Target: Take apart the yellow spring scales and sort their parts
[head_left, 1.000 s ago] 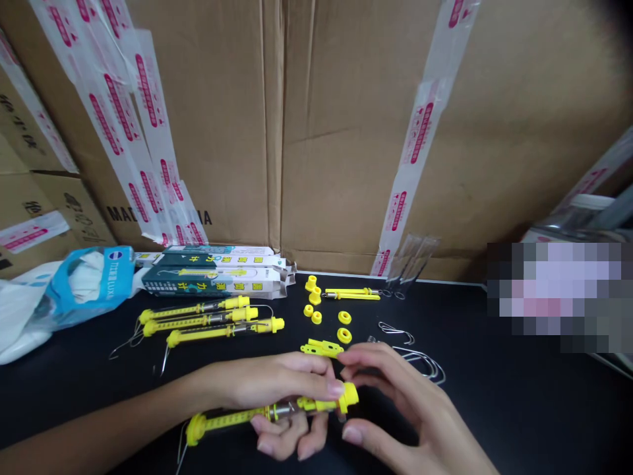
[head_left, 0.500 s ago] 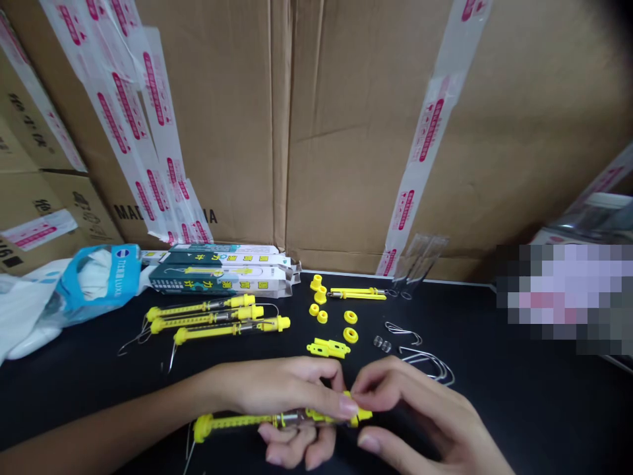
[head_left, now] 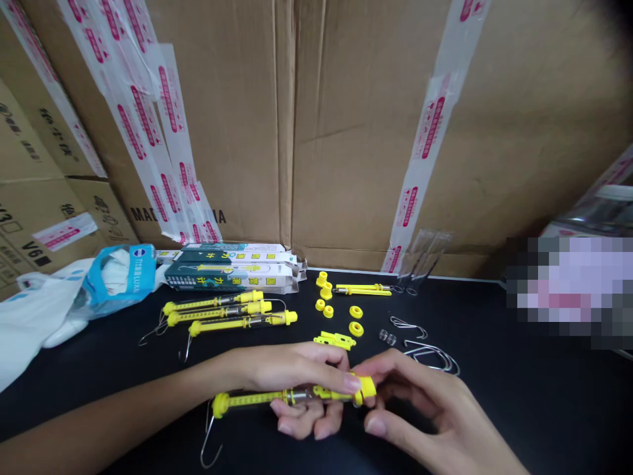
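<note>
My left hand [head_left: 311,379] is closed around a yellow tubular spring scale [head_left: 257,399] with a clear barrel. Its thumb presses near the yellow cap [head_left: 366,386] at the scale's right end. A wire hook [head_left: 210,452] hangs from the other end. Beside that cap is my right hand [head_left: 420,406], its index fingertip at the cap and its thumb apart below. Just beyond the hands lie yellow slotted pieces [head_left: 335,340], yellow rings [head_left: 356,328], small springs [head_left: 387,337] and bent wire hooks [head_left: 432,357].
Three similar spring scales [head_left: 237,322] lie at left, before printed boxes [head_left: 232,276]. Yellow caps [head_left: 325,290], yellow inner rods [head_left: 363,289] and clear tubes [head_left: 422,260] sit at the back. A plastic bag [head_left: 59,303] lies far left. Large cardboard [head_left: 356,132] walls the table's rear.
The view has shifted slightly, so things appear farther right. The yellow cap at the scale's end shows more fully between the hands, and the scale's hook is more visible below.
</note>
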